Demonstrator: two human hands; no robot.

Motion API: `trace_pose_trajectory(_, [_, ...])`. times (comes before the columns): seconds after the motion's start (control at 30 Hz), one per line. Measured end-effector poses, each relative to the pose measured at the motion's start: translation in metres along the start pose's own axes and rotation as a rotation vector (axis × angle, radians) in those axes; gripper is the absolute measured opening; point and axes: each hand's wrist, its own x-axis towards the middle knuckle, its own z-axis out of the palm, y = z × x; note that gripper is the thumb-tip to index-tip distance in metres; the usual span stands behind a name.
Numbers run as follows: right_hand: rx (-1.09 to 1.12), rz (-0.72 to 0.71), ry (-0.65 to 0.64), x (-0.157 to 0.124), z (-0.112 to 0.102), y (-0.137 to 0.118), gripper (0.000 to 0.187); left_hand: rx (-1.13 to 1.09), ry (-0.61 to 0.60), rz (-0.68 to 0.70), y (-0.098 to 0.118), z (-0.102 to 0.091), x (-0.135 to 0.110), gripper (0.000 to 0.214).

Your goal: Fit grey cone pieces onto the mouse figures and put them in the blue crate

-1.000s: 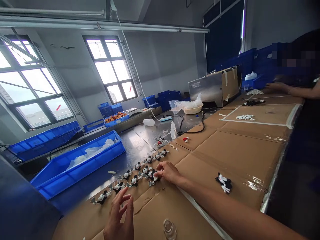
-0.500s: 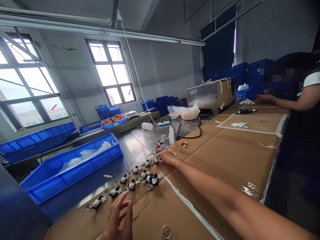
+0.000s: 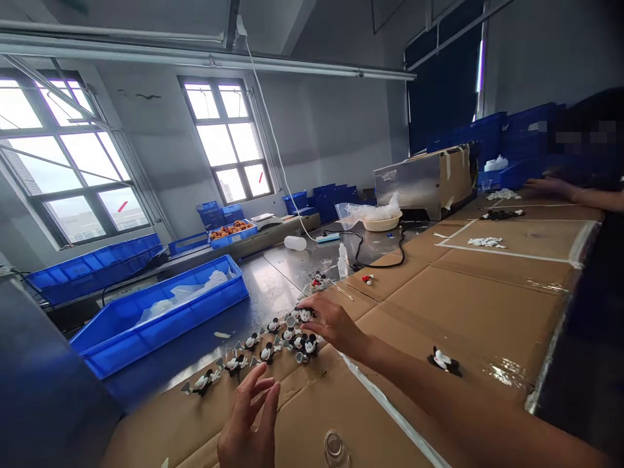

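Cardboard-covered bench (image 3: pixel 453 312) across lower right of frame, windows (image 3: pixel 227 140) upper left. Row of black-and-white mouse figures (image 3: pixel 253 348) runs from centre toward lower left, along bench edge. My right hand (image 3: pixel 331 325) at far end of row, fingers curled over figure, can't tell if gripping. My left hand (image 3: pixel 246 422) raised at bottom centre, fingers apart, nothing held, just below row. Blue plastic crate (image 3: pixel 160 318) left of row. Co-worker's hand (image 3: pixel 550 187) upper right.

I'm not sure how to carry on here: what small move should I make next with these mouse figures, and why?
Probably bring your left hand in to steady the row of mouse figures: your right hand is touching the far end, where they sit bunched together, and the left looks empty, raised just beside the row.
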Motion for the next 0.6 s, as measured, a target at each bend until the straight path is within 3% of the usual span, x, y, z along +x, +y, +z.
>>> trace_pose_trajectory(0.1, [0.073,-0.176,0.027,-0.018,0.001,-0.044,0.025,-0.125,-0.054,-0.035,0.007,0.0,-0.004,0.052])
trace_pose_trajectory(0.2, [0.097,-0.287,0.067,-0.028,0.002,-0.067,0.016,-0.152,-0.062,-0.061,0.012,0.0,-0.009,0.05])
trace_pose_trajectory(0.37, [0.083,-0.414,0.115,-0.031,0.003,-0.072,0.012,-0.112,-0.064,-0.032,0.02,-0.001,-0.013,0.032])
trace_pose_trajectory(0.6, [0.058,-0.437,0.157,-0.03,-0.003,-0.077,0.012,-0.1,0.0,-0.022,0.026,0.001,-0.015,0.03])
